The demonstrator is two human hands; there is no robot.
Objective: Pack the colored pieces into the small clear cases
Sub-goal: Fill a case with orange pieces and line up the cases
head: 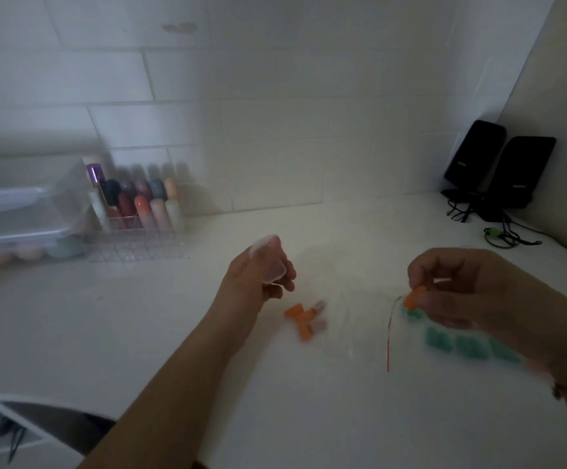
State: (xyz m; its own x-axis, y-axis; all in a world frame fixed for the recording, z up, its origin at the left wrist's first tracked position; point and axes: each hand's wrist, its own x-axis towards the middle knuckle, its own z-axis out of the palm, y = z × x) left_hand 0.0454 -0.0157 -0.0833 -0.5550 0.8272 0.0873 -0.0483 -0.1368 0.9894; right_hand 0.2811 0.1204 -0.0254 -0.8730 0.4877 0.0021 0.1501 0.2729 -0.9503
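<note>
My left hand holds a small clear case between thumb and fingers, above the white counter. Just below and right of it lie several loose orange pieces. My right hand pinches one orange piece in its fingertips. Under that hand sits a clear bag with a red strip along its edge, and several teal pieces lie inside it. The picture is blurred, so fine detail is lost.
A clear rack of coloured bottles stands at the back left beside a clear lidded container. Two black speakers with cables sit in the back right corner. The counter's front edge runs at lower left.
</note>
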